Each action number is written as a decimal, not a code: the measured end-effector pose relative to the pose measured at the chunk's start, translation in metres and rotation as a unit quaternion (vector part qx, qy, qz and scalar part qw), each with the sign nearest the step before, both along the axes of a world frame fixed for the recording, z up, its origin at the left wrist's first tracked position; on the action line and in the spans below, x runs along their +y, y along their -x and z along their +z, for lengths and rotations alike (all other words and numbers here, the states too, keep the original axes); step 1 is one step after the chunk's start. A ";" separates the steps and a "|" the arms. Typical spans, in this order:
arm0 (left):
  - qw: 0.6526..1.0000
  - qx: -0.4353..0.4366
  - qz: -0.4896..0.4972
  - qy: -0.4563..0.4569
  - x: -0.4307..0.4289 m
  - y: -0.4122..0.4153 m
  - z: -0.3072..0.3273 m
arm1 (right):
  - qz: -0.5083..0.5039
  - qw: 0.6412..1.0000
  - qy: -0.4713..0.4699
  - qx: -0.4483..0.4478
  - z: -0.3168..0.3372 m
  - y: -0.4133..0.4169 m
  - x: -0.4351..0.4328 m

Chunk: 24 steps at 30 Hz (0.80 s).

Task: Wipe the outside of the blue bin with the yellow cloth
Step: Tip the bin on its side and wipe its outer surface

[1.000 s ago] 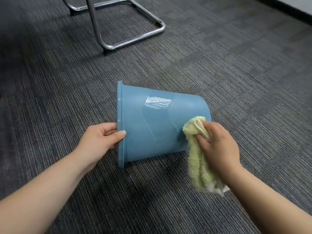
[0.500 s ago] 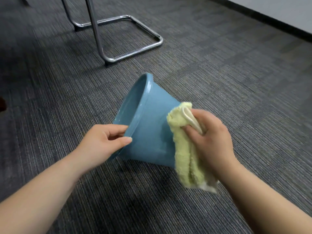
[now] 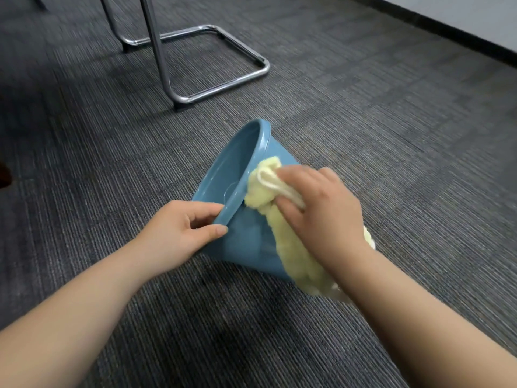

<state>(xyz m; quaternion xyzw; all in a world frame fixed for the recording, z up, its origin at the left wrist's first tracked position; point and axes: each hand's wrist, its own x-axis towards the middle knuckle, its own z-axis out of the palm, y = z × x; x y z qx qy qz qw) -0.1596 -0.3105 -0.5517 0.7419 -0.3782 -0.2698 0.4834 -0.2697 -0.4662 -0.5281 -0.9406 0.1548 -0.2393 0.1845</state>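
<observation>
Tipped further since a second ago, the blue bin [image 3: 246,242] now shows its open mouth to the left on the carpet. Left hand [image 3: 181,231] pinches the rim; right hand [image 3: 321,214] presses the bunched yellow cloth [image 3: 291,247] higher up the outer wall, reaching fresh surface.

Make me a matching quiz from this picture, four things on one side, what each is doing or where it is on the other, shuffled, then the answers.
Things:
1. left hand
2. right hand
3. blue bin
4. chrome chair frame

States:
A. tipped on its side on the carpet
B. pressing the yellow cloth on the bin's outer wall
C. standing on the carpet beyond the bin
D. pinching the bin's rim

Pairs: 1-D, 2-B, 3-A, 4-C
</observation>
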 end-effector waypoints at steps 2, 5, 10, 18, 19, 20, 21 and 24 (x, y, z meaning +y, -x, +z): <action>1.000 0.000 -0.008 0.001 -0.005 0.002 0.003 | -0.055 0.995 -0.077 -0.010 -0.006 -0.003 -0.011; 1.000 -0.007 -0.007 -0.010 -0.006 0.005 0.004 | -0.085 0.990 -0.107 -0.040 -0.009 -0.002 -0.013; 0.999 -0.020 0.018 -0.023 0.002 0.005 -0.001 | 0.084 0.994 0.062 -0.017 -0.008 0.009 -0.001; 0.994 -0.104 0.031 -0.023 -0.001 0.003 0.024 | -0.034 0.992 -0.095 -0.071 -0.019 0.027 -0.024; 0.991 -0.124 0.029 -0.029 -0.002 0.006 0.030 | -0.054 0.986 -0.137 -0.074 -0.022 0.029 -0.027; 0.988 -0.148 0.029 -0.038 -0.002 0.008 0.034 | -0.068 0.978 -0.183 -0.075 -0.023 0.030 -0.030; 0.982 -0.180 0.031 -0.048 -0.002 0.010 0.038 | -0.075 0.970 -0.218 -0.075 -0.024 0.030 -0.031; 0.953 -0.290 0.047 -0.069 0.001 0.009 0.048 | -0.064 0.964 -0.246 -0.073 -0.023 0.026 -0.027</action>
